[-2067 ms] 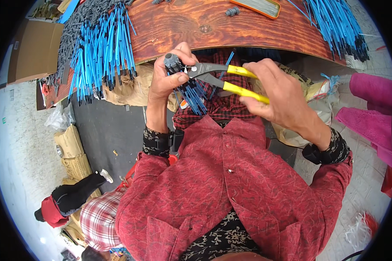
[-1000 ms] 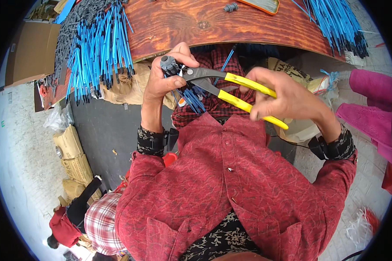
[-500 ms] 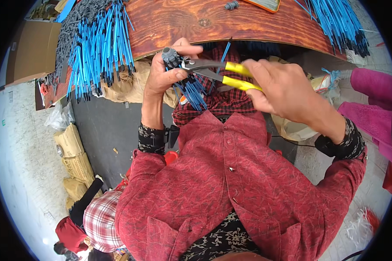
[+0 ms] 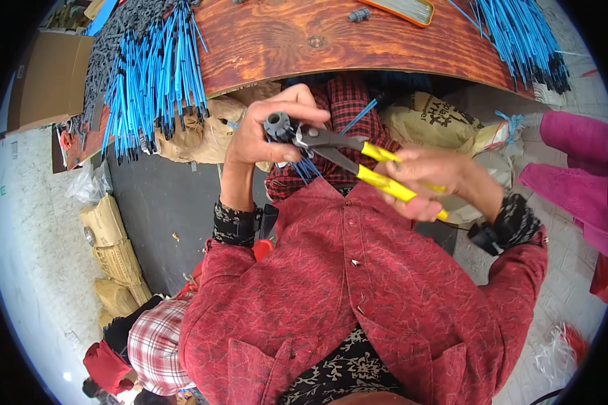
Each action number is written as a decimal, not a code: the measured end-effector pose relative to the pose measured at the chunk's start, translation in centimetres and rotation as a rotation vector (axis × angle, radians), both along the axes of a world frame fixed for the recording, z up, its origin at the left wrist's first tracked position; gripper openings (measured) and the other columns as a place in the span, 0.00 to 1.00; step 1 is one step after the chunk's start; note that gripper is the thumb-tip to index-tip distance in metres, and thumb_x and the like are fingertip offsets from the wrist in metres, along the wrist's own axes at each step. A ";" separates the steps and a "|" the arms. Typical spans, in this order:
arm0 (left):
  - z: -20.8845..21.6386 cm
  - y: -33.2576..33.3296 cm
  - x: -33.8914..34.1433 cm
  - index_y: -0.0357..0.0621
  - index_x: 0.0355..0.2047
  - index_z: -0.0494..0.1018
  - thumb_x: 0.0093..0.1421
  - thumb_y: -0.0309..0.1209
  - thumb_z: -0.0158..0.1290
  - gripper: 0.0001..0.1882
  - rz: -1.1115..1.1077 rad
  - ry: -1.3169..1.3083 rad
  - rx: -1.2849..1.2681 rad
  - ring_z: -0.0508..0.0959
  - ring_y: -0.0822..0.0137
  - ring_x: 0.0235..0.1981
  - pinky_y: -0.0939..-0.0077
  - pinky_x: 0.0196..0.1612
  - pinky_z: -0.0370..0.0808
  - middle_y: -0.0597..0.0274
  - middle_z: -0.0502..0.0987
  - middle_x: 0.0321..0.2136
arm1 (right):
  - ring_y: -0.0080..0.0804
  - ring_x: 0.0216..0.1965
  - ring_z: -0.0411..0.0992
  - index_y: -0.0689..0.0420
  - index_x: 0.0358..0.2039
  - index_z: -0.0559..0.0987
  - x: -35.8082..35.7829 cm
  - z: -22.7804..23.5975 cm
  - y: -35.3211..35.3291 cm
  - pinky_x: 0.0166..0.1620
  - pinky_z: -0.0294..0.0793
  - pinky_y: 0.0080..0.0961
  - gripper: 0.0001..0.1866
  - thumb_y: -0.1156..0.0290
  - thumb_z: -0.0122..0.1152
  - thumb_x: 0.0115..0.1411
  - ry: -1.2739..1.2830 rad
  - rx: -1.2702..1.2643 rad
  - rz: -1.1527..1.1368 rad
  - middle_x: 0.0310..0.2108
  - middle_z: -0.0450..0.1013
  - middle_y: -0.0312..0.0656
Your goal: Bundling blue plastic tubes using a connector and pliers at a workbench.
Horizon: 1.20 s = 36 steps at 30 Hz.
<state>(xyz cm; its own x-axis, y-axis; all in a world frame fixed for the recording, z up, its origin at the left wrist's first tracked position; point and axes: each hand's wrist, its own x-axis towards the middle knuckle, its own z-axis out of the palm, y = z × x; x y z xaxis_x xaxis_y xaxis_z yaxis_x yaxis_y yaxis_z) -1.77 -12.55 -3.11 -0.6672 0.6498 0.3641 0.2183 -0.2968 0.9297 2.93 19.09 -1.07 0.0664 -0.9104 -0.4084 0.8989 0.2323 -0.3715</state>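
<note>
My left hand is wrapped round a dark grey ribbed plastic fitting with a round hole in its end. Thin blue sticks hang below that hand, over my lap. In my right hand are pliers with yellow handles, the handles spread apart. Their dark jaws touch the side of the fitting, beside my left thumb. What lies between the jaw tips is hidden.
Ahead is a reddish wooden table. Bundles of blue sticks overhang its left edge, beside piled grey fittings; more blue sticks lie right. An orange-rimmed tray and a loose grey fitting sit on top. A person's plaid sleeve shows lower left.
Both hands have come lower, toward my body, with the fitting and pliers. My right hand has turned downward and the pliers' handles are spread wider.
</note>
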 end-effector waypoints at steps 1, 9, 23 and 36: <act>-0.3 0.1 0.2 0.34 0.46 0.81 0.46 0.43 0.72 0.31 -0.002 -0.022 0.018 0.74 0.65 0.39 0.73 0.43 0.70 0.57 0.76 0.36 | 0.27 0.15 0.66 0.62 0.46 0.71 0.4 -0.5 -0.2 0.18 0.67 0.27 0.32 0.40 0.50 0.68 0.015 -0.042 -0.015 0.19 0.68 0.40; -1.4 -0.6 0.0 0.36 0.42 0.82 0.47 0.40 0.68 0.25 0.127 -0.110 0.040 0.72 0.69 0.37 0.76 0.42 0.67 0.63 0.72 0.34 | 0.32 0.32 0.78 0.62 0.49 0.71 -0.7 6.7 -1.4 0.33 0.76 0.35 0.29 0.62 0.73 0.52 1.456 0.404 -0.026 0.30 0.76 0.43; 0.5 1.0 0.3 0.36 0.48 0.81 0.50 0.41 0.66 0.28 0.112 -0.046 -0.113 0.72 0.68 0.38 0.74 0.44 0.66 0.63 0.72 0.35 | 0.26 0.35 0.77 0.64 0.55 0.72 -1.8 6.0 -0.7 0.38 0.78 0.24 0.25 0.78 0.50 0.55 0.888 0.218 -0.039 0.41 0.76 0.40; -0.2 0.6 0.0 0.36 0.48 0.81 0.50 0.43 0.66 0.29 0.103 -0.045 -0.106 0.72 0.67 0.39 0.73 0.44 0.67 0.62 0.73 0.36 | 0.32 0.45 0.77 0.66 0.54 0.72 -2.7 7.3 -1.3 0.53 0.76 0.29 0.25 0.79 0.44 0.55 0.967 0.171 -0.044 0.47 0.75 0.46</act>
